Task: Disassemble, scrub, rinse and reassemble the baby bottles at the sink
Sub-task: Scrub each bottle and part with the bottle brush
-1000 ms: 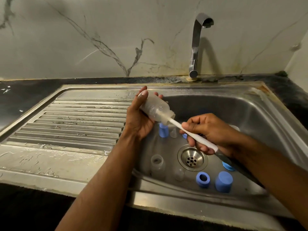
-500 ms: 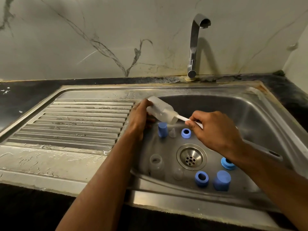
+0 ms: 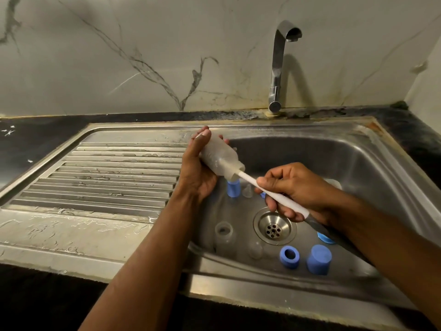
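Steel sink [image 3: 372, 163], one clear bottle [image 3: 218, 156] under the brush.
Left hand [image 3: 198, 173] wraps the tilted bottle above the basin's left edge — mouth aimed right. The brush handle [image 3: 274, 194] enters that mouth, fingers of the right hand [image 3: 300, 189] curled round it. Below — blue caps [image 3: 318, 259] and a clear bottle [image 3: 224, 232] stand by the drain [image 3: 274, 226].
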